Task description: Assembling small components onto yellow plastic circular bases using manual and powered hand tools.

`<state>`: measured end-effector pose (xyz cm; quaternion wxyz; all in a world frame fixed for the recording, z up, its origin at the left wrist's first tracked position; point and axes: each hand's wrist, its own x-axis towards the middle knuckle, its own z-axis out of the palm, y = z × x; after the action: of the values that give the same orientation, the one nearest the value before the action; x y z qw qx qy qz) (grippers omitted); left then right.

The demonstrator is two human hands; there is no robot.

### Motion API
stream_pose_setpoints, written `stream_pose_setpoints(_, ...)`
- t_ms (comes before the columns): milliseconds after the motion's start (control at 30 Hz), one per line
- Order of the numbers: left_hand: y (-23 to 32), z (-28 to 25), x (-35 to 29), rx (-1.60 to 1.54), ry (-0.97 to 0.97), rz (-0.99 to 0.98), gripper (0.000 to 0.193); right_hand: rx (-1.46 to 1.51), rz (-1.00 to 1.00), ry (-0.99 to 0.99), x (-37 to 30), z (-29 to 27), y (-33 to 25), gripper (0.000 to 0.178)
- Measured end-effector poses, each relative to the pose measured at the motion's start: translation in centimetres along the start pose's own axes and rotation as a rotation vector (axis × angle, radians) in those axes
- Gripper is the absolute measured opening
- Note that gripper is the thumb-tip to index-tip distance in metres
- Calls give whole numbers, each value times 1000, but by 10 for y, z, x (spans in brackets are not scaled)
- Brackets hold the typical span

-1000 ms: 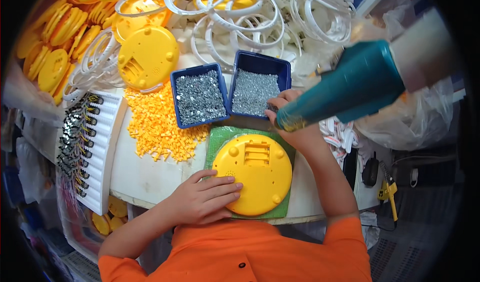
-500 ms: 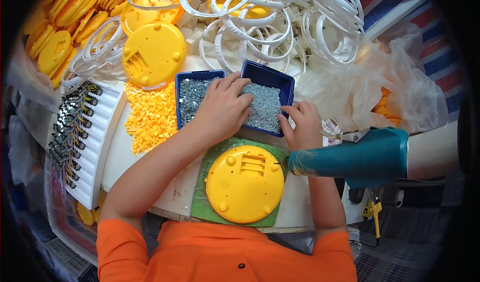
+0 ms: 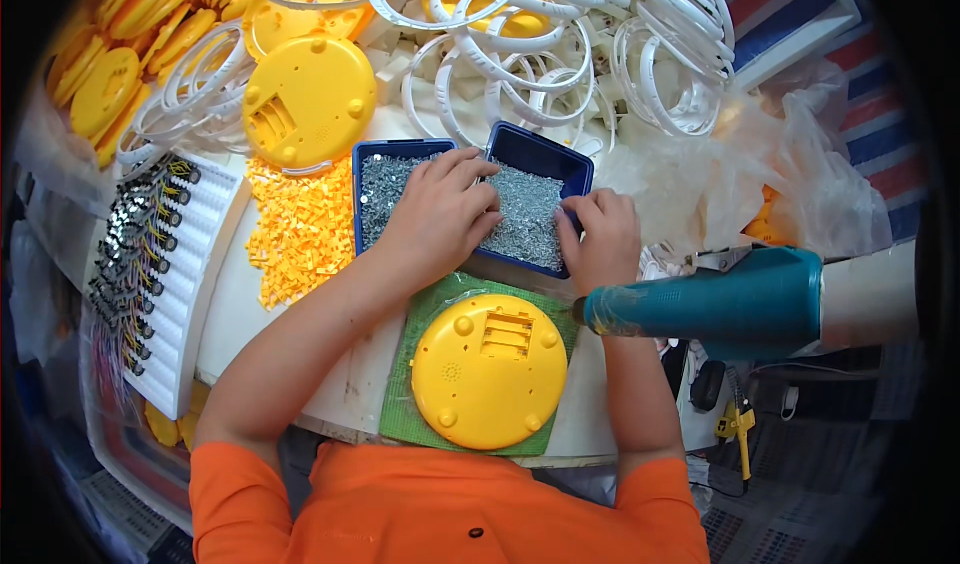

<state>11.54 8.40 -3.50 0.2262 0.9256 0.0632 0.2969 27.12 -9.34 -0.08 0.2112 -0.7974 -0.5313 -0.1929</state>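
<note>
Poised with the left hand [image 3: 445, 204] over the facing sides of two dark-blue rectangular plastic bins [image 3: 403, 148] of small silvery metal pieces [image 3: 530, 212], and with the right hand [image 3: 603, 236] at the outer rim of the right-hand bin [image 3: 538, 154]. Loosely curled in either grip — cannot tell whether around any pieces. Below, flat on a green rectangular mat [image 3: 408, 416] — a round yellow plastic housing [image 3: 490, 376].

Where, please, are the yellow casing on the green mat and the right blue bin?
Yellow casing [image 3: 490, 373]: head view, middle of its upturned face.
Right blue bin [image 3: 537, 158]: head view, inner far wall.
</note>
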Motion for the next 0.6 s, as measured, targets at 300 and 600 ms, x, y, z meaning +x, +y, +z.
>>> stream_pose_setpoints(300,5,3,1,27,-54,1,24,63,-90,-87,8,20,-8,13)
stream_pose_setpoints(600,6,7,0,-50,-14,-24,16,343,-75,-236,4,5,-9,10)
